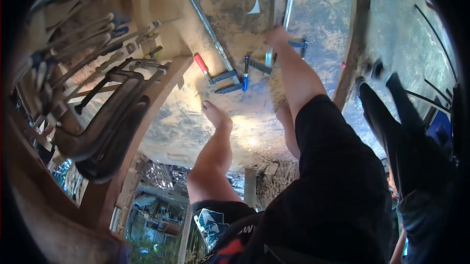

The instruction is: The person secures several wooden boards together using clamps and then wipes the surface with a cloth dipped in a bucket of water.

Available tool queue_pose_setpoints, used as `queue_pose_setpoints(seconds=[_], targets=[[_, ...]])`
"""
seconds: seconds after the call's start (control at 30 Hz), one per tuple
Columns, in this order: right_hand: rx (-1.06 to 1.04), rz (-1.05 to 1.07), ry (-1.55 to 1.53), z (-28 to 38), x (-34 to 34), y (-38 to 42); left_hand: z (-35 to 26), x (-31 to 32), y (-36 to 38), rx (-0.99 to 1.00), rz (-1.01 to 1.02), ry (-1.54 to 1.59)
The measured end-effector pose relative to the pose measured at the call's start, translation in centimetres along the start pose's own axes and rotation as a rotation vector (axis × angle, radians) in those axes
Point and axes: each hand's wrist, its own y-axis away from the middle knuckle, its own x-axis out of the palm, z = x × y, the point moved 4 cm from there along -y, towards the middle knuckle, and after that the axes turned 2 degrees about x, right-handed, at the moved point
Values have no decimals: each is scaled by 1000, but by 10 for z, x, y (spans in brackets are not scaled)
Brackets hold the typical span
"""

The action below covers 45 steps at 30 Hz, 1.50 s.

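Two bar clamps [215, 48] [274, 24] lie flat; right hand [276, 36] grasps one.

three bar clamps [215, 48], two hands [276, 36]

A: Bright?
B: Daylight glares off the floor [235, 132]; the rack [98, 117] sits in shadow.
A: Sharp?
B: Soft, motion-blurred, with fisheye bending and black corners.

Right hand [277, 35] stretched far forward in a closed grip; left hand [215, 114] hangs open.
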Motion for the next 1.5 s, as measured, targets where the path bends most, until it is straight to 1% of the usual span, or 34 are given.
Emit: queue_pose_setpoints(seconds=[0.07,0.1,0.13,0.17,0.23,0.27,0.3,0.37,0.43,0.47,0.5,0.53,0.57,0.6,0.67,0.7,0.73,0.8,0.83,0.9,0.93,1.0,1.03,1.07,1.1,1.13,1.2,1.3,1.33,1.4,1.43,1.5], targets=[[-106,113,-348,-19,30,-22,-2,-29,5,97,-11,-42],[-90,152,-297,7,7,11,-4,-42,5,141,-3,-63],[13,171,-502,33,-24,44,-4,-52,3,165,38,-76],[117,192,-706,51,-53,73,-5,-51,-7,146,103,-78],[63,112,-565,61,-89,92,-8,-51,-27,108,234,-87],[43,154,-543,69,-117,113,-15,-56,-33,149,231,-175],[19,196,-516,77,-146,141,-19,-59,-39,128,221,-190],[-76,209,-502,90,-220,209,-25,-62,-40,72,207,-193],[-8,317,-302,67,-267,251,-24,-62,-35,16,206,-172],[-89,187,-421,90,-329,316,-29,-70,-44,43,129,-123],[-142,185,-330,71,-345,325,-31,-71,-44,57,101,-145],[-142,283,-287,73,-380,354,-30,-78,-44,42,142,-145],[-221,197,-239,56,-394,356,-30,-79,-41,13,115,-130],[-269,178,-162,91,-445,403,-32,-86,-41,-1,120,-133],[-312,19,-126,70,-464,396,-35,-91,-33,-24,99,-118],[-332,62,-131,100,-505,423,-35,-93,-32,-26,99,-109],[-362,111,-226,126,-530,439,-35,-94,-32,-18,102,-92],[-396,222,-397,176,-568,471,-35,-94,-31,-73,119,-81],[-446,238,-464,206,-587,489,-35,-97,-29,-98,129,-74],[-529,277,-617,267,-613,522,-47,-104,-41,-282,-16,109],[-617,347,-688,295,-625,529,-48,-108,-59,-363,-96,196],[-784,494,-813,350,-652,540,-48,-105,-116,-506,-64,582],[-956,569,-767,383,-664,546,-44,-132,-155,-467,-135,693],[-1014,594,-769,410,-675,554,-53,-153,-189,-428,-186,831],[-1054,621,-767,436,-686,564,-50,-151,-220,-369,-273,927],[-1124,659,-766,473,-694,567,-29,-160,-254,-306,-380,995],[-1203,700,-723,525,-703,572,-9,-220,-299,-373,-151,1112],[-1331,788,-701,602,-698,594,4,-273,-343,-10,-612,766],[-1359,795,-689,624,-694,603,9,-278,-350,-71,-601,813],[-1394,894,-699,662,-684,606,17,-302,-370,-172,-580,897],[-1415,915,-668,681,-680,601,21,-318,-372,-308,-531,775],[-1435,965,-606,708,-671,588,38,-308,-381,-450,-670,945]])
